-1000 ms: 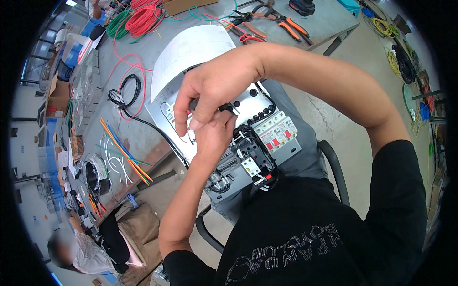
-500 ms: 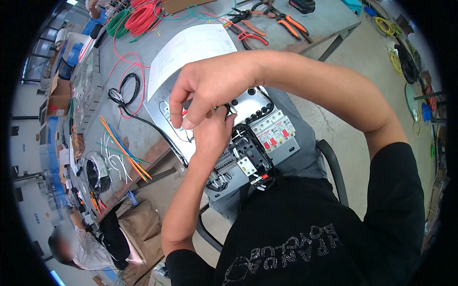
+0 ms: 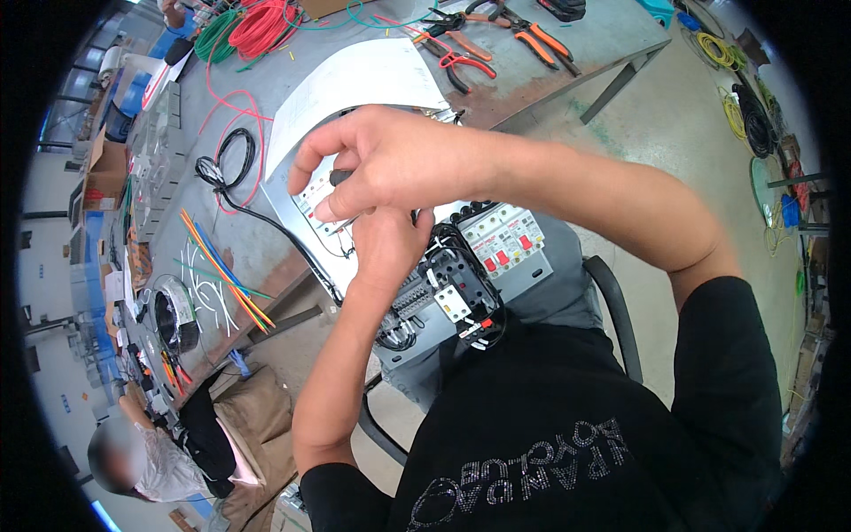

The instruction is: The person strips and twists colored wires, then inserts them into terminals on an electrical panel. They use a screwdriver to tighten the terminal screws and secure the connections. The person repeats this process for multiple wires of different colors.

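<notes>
A metal mounting plate (image 3: 534, 277) leans across my lap and the table edge, tilted. It carries circuit breakers (image 3: 507, 241) with red levers, a black socket-like block (image 3: 472, 282), a terminal strip (image 3: 410, 299) and black wiring. My right hand (image 3: 390, 164) is curled over the plate's upper part, closed around a dark handle (image 3: 339, 177); only its end shows, so I cannot tell the tool. Below it and touching it, my left hand (image 3: 387, 248) reaches up to the plate, its thumb showing and its fingers hidden. Beside my right fingers sits another white device (image 3: 312, 195).
A printed sheet (image 3: 355, 82) curves up behind my hands. Across the table (image 3: 266, 173) lie black cable (image 3: 238, 164), coloured tubing (image 3: 222, 266), a red wire coil (image 3: 263, 28), orange-handled pliers (image 3: 542, 44) and red-handled cutters (image 3: 467, 64). A person (image 3: 168, 461) sits at the lower left.
My right hand has shifted slightly left and down, and the dark handle end now shows in it. My left hand stays underneath. The plate and sheet have moved slightly in view.
</notes>
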